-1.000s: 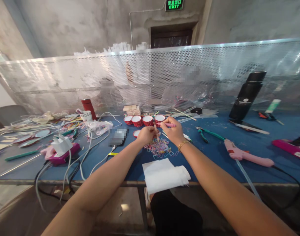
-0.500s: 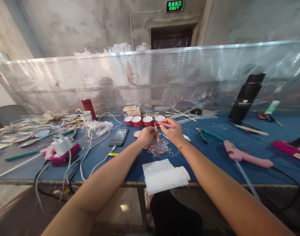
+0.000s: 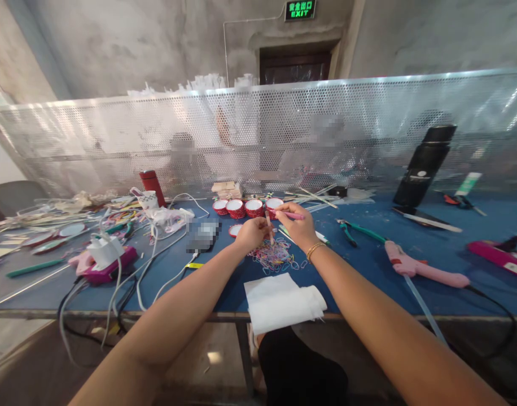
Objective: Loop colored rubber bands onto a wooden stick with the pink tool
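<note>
My left hand [image 3: 253, 233] is closed on a thin pale wooden stick [image 3: 269, 226] that stands nearly upright. Just right of it, my right hand [image 3: 298, 226] grips a pink pen-like tool [image 3: 293, 215], its tip end toward the stick. Below both hands lies a pile of small colourful loops [image 3: 275, 256] on the blue table. Behind the hands is a row of red cups with white tops [image 3: 254, 207]. A similar red-rimmed piece [image 3: 235, 230] is partly hidden by my left hand.
A white cloth [image 3: 284, 304] lies at the front edge. To the left are a phone [image 3: 203, 235], cables and a magenta power strip [image 3: 110, 265]. Rightward are green-handled pliers [image 3: 360, 230], a pink glue gun [image 3: 423, 269] and a black flask [image 3: 425, 166]. A perforated screen [image 3: 250, 135] stands behind.
The pink tool in my right hand has tilted slightly, and that hand has shifted a little. My left hand keeps its hold on the stick.
</note>
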Demonstrator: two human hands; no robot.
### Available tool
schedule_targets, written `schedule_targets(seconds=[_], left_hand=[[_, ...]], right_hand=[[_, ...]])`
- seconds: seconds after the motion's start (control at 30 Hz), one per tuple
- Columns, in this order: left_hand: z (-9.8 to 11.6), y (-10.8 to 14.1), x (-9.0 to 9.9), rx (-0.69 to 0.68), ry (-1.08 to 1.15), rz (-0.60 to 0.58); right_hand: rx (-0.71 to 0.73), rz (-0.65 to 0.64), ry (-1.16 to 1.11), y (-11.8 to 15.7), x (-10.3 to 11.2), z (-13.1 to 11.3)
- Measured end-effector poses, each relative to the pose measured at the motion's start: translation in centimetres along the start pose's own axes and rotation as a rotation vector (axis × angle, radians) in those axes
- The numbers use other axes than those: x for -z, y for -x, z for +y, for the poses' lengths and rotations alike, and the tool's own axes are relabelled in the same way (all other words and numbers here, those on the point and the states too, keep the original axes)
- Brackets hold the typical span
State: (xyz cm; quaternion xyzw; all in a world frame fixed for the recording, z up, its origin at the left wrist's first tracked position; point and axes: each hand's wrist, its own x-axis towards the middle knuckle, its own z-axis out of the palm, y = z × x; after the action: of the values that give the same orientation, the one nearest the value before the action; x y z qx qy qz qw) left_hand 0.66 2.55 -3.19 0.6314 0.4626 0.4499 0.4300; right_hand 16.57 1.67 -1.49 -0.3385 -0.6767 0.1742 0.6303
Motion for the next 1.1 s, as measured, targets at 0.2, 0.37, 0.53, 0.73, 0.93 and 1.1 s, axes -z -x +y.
schedule_targets(seconds=[0.2,0.37,0.53,0.73,0.93,1.1], left_hand=[[-0.3,-0.2,0.2,-0.015,-0.057,-0.006],[-0.1,0.2,0.3,-0.056,-0.114,-0.004],[0.2,0.8,0.8,-0.119,-0.261,0.032],[0.7,1.5,1.3,-0.152,-0.346,0.034],[1.6,2.3,1.2,-0.142,-0.367,0.049],[1.3,2.1,1.5,-0.166,-0.36,0.022]], right_hand=[[-0.009,0.003,0.027,0.0,-0.1,0.0],[-0.019,0.024,0.064,0.1,-0.1,-0.2],[-0.045,-0.016,0.001,0.2,-0.4,-0.8],[-0.028,-0.014,-0.052,0.3,-0.8,-1.8],[-0.083,-0.011,-0.055,0.4,-1.2,-1.4],[-0.095,0.035,-0.035,0.3,-1.4,-1.2]])
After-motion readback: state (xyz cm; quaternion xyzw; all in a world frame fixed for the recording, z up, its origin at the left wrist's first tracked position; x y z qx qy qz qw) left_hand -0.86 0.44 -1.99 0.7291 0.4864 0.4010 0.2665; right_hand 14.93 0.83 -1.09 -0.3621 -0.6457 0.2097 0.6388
